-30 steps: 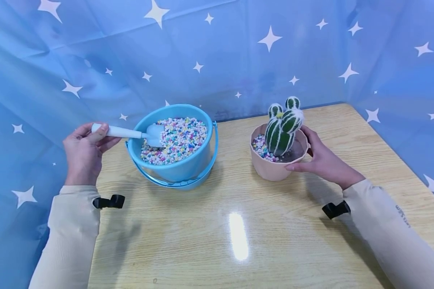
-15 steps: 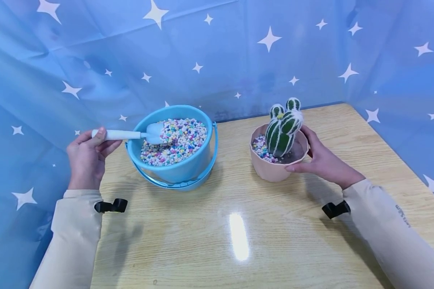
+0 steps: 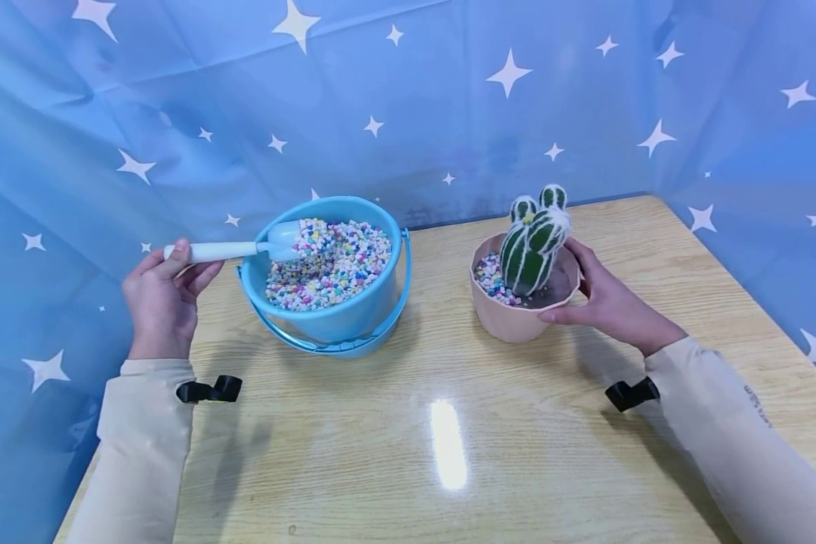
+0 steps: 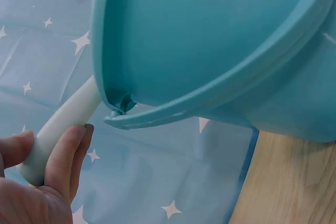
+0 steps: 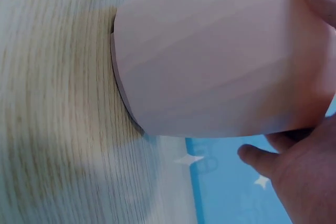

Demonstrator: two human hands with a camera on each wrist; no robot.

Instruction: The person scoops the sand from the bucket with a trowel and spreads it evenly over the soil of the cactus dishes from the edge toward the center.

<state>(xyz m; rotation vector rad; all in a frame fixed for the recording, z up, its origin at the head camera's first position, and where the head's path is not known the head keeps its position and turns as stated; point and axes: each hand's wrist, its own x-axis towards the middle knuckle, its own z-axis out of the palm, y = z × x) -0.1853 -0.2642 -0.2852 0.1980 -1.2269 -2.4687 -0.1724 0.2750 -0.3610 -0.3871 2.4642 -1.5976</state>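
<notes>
In the head view my left hand (image 3: pixel 163 298) grips the white handle of a small shovel (image 3: pixel 221 251). Its pale blue blade lies over the bucket, with a heap of colored pebbles (image 3: pixel 313 236) on its tip. The blue bucket (image 3: pixel 336 321) holds many more of these pebbles. On the right, my right hand (image 3: pixel 605 295) holds the rim of a pink flower pot (image 3: pixel 506 325), thumb in front and fingers behind. A green cactus (image 3: pixel 527 261) with white fuzz leans in the pot. Pebbles cover the pot's left part; brown soil shows at the right.
Both containers stand on a wooden table (image 3: pixel 353 438) toward its back edge. The bucket's handle (image 3: pixel 353 347) hangs down in front of it. A blue cloth with white stars (image 3: pixel 435 98) hangs behind the table and at both sides.
The shovel has come up out of the pebbles, now with a heap on its blade. My left hand has shifted slightly. The cactus stands a touch more to the right; my right hand stays put.
</notes>
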